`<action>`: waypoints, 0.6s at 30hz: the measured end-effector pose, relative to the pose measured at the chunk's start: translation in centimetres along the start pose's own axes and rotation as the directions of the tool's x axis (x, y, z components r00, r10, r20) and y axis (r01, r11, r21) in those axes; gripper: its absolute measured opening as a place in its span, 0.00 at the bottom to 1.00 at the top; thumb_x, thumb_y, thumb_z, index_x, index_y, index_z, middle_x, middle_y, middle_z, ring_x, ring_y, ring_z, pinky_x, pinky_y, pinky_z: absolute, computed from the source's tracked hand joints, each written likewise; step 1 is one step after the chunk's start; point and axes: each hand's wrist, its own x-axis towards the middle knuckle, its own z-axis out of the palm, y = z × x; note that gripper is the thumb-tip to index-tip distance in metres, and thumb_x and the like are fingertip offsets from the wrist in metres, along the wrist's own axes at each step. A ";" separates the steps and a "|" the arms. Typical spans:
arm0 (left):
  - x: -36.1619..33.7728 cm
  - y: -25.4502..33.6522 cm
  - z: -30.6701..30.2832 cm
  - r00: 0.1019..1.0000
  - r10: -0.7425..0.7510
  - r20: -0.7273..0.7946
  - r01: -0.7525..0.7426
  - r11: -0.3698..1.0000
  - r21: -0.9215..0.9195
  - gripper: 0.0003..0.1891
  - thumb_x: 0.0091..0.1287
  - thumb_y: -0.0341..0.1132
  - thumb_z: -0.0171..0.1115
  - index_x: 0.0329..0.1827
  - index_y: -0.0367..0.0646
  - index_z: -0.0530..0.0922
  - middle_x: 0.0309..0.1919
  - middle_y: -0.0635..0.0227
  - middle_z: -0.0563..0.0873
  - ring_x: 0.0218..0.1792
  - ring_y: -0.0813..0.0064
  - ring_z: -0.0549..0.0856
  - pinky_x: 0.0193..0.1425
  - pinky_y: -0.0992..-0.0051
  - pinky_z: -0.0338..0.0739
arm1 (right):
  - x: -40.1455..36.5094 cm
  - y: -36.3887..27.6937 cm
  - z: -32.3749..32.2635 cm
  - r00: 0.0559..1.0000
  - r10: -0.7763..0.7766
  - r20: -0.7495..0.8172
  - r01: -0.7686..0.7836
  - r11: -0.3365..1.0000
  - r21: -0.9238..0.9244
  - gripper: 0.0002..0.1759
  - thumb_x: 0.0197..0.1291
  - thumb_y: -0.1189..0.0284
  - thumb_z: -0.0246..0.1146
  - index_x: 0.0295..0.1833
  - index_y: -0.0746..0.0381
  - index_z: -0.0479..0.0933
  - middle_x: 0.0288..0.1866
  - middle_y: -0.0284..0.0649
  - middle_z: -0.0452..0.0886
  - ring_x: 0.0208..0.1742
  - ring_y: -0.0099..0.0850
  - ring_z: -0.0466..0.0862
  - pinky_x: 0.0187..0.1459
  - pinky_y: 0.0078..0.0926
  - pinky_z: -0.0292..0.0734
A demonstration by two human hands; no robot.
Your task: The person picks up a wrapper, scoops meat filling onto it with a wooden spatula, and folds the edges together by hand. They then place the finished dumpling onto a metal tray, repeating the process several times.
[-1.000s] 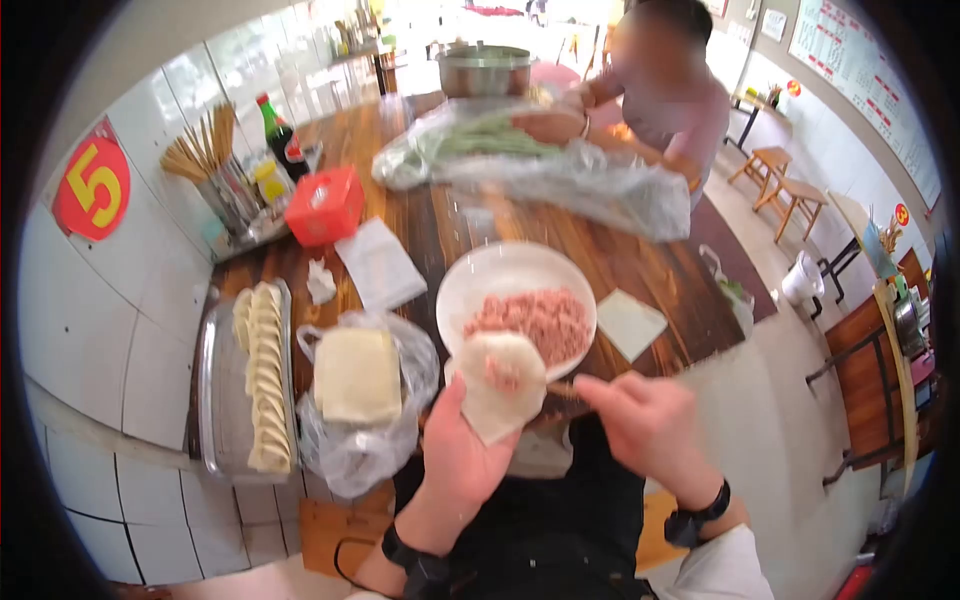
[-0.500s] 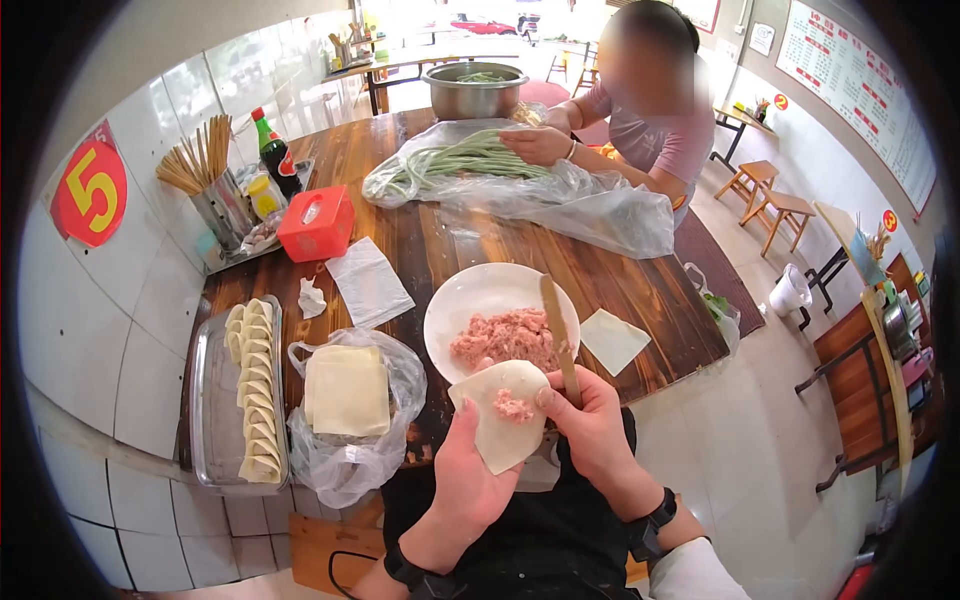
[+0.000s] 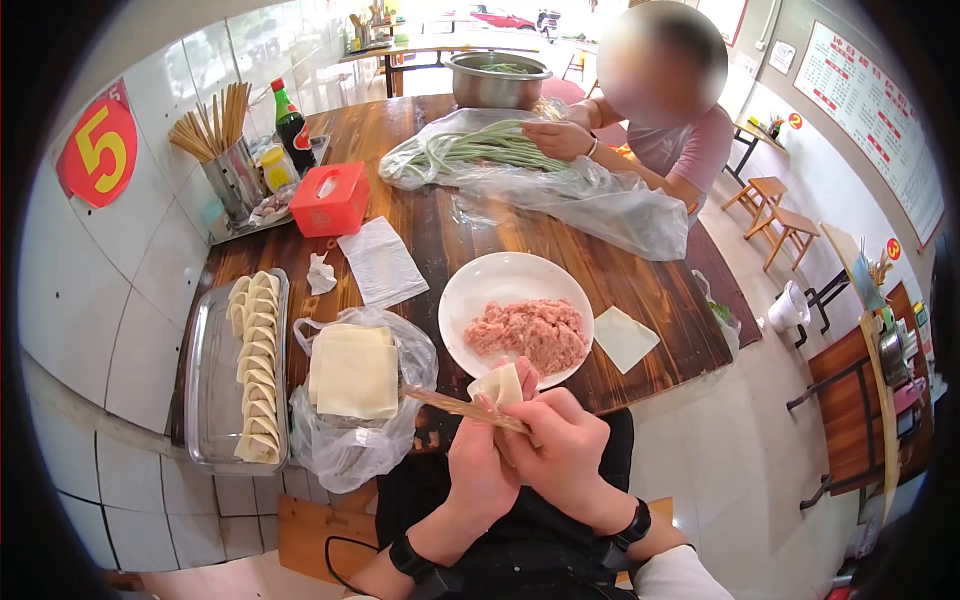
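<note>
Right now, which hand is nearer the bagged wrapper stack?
Left. The left hand, pinching the dumpling, is just right of the wrapper stack; the right hand, pinching it too, is farther right.

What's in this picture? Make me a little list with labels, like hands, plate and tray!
Left hand: pinches the folded wrapper
Right hand: grips a wooden stick, touches the wrapper too
Plate: white, holds minced meat
Bag: stack of square wrappers
Tray: row of folded dumplings
Other person: hand on green beans
</note>
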 end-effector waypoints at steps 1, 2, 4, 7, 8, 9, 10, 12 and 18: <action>-0.1 0.0 -0.1 1.000 0.003 -0.002 -0.003 1.000 -0.003 0.30 0.83 0.49 0.42 0.80 0.40 0.56 0.76 0.56 0.67 0.77 0.63 0.67 0.82 0.59 0.59 | -0.2 -0.2 0.1 1.000 -0.003 0.004 0.003 1.000 0.000 0.10 0.51 0.71 0.76 0.40 0.56 0.86 0.33 0.35 0.83 0.23 0.35 0.83 0.25 0.28 0.77; -0.1 0.0 -0.2 1.000 -0.014 -0.018 0.013 0.998 -0.055 0.30 0.83 0.49 0.41 0.80 0.39 0.56 0.76 0.55 0.67 0.77 0.62 0.66 0.82 0.59 0.58 | -0.3 -0.4 0.2 0.999 -0.008 0.033 0.010 0.999 -0.044 0.11 0.51 0.71 0.76 0.42 0.56 0.86 0.34 0.35 0.83 0.24 0.34 0.84 0.26 0.27 0.78; -0.3 0.2 -0.4 0.999 -0.023 -0.038 0.018 0.994 -0.108 0.30 0.83 0.50 0.41 0.80 0.38 0.56 0.77 0.54 0.66 0.78 0.61 0.65 0.83 0.59 0.57 | -0.2 -0.8 0.0 0.998 -0.019 0.068 0.024 0.996 -0.082 0.12 0.52 0.70 0.75 0.44 0.56 0.86 0.34 0.35 0.84 0.25 0.34 0.84 0.27 0.26 0.79; -0.6 0.9 -0.8 0.997 -0.067 -0.038 0.057 0.972 -0.226 0.30 0.83 0.49 0.43 0.80 0.38 0.56 0.76 0.55 0.67 0.77 0.60 0.66 0.83 0.59 0.58 | 0.1 -0.7 -1.8 0.983 0.037 0.179 -0.064 0.987 0.149 0.15 0.53 0.71 0.74 0.49 0.57 0.87 0.35 0.37 0.84 0.27 0.33 0.85 0.30 0.26 0.79; -0.6 1.0 -0.8 0.997 -0.072 -0.035 0.064 0.980 -0.188 0.29 0.82 0.46 0.45 0.79 0.38 0.57 0.76 0.55 0.67 0.77 0.60 0.67 0.82 0.59 0.60 | 0.5 -0.2 -2.7 0.984 0.049 0.172 -0.075 0.986 0.150 0.16 0.54 0.72 0.74 0.50 0.58 0.87 0.35 0.38 0.84 0.29 0.33 0.85 0.31 0.26 0.80; -0.6 1.2 -0.8 0.997 -0.076 -0.031 0.071 0.986 -0.149 0.28 0.82 0.43 0.47 0.79 0.38 0.58 0.76 0.55 0.68 0.76 0.60 0.68 0.82 0.59 0.61 | 0.8 0.1 -3.6 0.985 0.059 0.165 -0.085 0.985 0.149 0.17 0.55 0.72 0.74 0.52 0.58 0.86 0.36 0.39 0.84 0.30 0.33 0.85 0.32 0.26 0.80; -0.5 1.4 -0.8 0.996 -0.080 -0.025 0.077 0.991 -0.110 0.27 0.82 0.40 0.49 0.78 0.38 0.59 0.75 0.55 0.69 0.76 0.60 0.69 0.82 0.59 0.62 | 1.0 0.0 -4.6 0.980 0.120 0.161 -0.139 0.984 0.115 0.16 0.56 0.73 0.73 0.51 0.60 0.87 0.35 0.41 0.83 0.31 0.33 0.84 0.33 0.26 0.80; -0.5 1.5 -0.8 0.994 -0.102 -0.049 0.095 0.988 -0.119 0.25 0.81 0.36 0.50 0.77 0.37 0.60 0.74 0.56 0.70 0.75 0.60 0.70 0.81 0.59 0.63 | 1.1 1.3 -5.6 0.985 0.102 0.136 -0.106 0.994 0.023 0.13 0.56 0.72 0.74 0.48 0.60 0.87 0.34 0.40 0.83 0.29 0.32 0.84 0.31 0.27 0.79; -0.7 1.9 -0.2 0.979 -0.180 -0.091 0.166 0.976 -0.142 0.19 0.82 0.30 0.47 0.72 0.36 0.67 0.70 0.57 0.76 0.71 0.64 0.76 0.78 0.64 0.68 | 0.6 2.3 -7.0 0.986 -0.003 0.168 0.047 0.965 -0.259 0.09 0.56 0.67 0.75 0.39 0.57 0.86 0.28 0.35 0.82 0.24 0.34 0.83 0.27 0.29 0.76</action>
